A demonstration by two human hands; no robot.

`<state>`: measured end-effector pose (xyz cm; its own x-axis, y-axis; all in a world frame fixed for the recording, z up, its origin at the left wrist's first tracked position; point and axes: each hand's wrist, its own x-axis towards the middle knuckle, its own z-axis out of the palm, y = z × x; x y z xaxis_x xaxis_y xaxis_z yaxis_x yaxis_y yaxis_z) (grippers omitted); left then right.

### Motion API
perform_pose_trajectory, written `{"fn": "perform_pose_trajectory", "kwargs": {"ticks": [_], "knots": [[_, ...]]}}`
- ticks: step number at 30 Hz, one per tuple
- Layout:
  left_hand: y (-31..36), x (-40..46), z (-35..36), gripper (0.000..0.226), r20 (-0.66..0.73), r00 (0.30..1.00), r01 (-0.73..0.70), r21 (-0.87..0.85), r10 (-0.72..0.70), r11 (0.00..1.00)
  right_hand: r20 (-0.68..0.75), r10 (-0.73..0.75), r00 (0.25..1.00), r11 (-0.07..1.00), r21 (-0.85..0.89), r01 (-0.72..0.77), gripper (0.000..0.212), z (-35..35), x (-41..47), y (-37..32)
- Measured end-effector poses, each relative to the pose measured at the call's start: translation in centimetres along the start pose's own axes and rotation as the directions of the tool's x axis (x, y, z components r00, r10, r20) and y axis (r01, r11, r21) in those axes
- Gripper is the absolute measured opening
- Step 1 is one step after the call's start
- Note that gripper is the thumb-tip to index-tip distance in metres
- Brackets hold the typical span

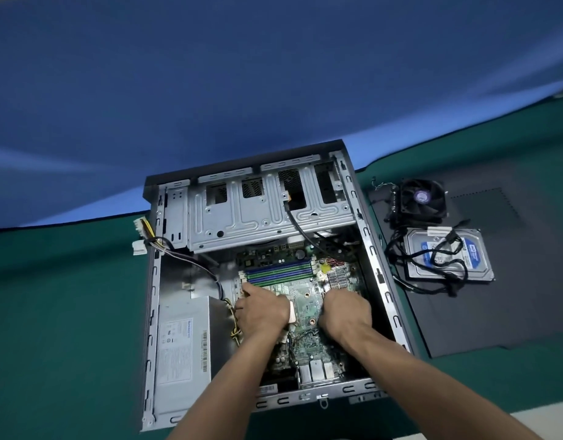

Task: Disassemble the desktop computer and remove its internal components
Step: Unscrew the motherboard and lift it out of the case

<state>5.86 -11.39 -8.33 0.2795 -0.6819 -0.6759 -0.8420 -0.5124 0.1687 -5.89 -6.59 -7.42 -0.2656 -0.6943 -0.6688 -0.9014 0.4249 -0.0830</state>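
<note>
The open desktop case (373,262) lies flat on a green mat. Inside it sits the green motherboard (305,300), with blue and green memory slots (280,270) along its far edge. My left hand (262,311) rests on the board's left side, fingers reaching toward the near end of the slots. My right hand (345,309) lies on the board's right side by a small silver heatsink (337,277), fingers curled down. What either hand holds is hidden under it. The grey power supply (181,347) fills the case's left half. A metal drive cage (261,211) spans the far end.
To the right, on the removed black side panel (496,306), lie a black cooler fan (423,200) and a hard drive (451,255) tangled in black cables. White connectors (139,246) hang over the case's left wall. A blue backdrop hangs behind.
</note>
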Motion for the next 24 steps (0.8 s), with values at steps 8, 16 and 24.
{"fn": "perform_pose_trajectory", "kwargs": {"ticks": [8, 16, 24], "knots": [[-0.6, -0.2, -0.2, 0.066, -0.05, 0.999, -0.012, -0.054, 0.009, 0.998, 0.056, 0.068, 0.996, 0.996, 0.059, -0.072, 0.009, 0.4, 0.4, 0.2], [-1.3, -0.6, -0.5, 0.06, -0.074, 0.994, -0.079, -0.03, 0.077, 0.996, -0.002, 0.059, 0.998, 0.998, -0.028, -0.059, 0.008, 0.2, 0.2, -0.2], [-0.9, 0.9, -1.1, 0.055, -0.143, 0.971, -0.192, 0.025, 0.194, 0.981, -0.182, 0.05, 0.982, 0.991, 0.131, -0.026, 0.025, -0.6, 0.7, -0.3]]}}
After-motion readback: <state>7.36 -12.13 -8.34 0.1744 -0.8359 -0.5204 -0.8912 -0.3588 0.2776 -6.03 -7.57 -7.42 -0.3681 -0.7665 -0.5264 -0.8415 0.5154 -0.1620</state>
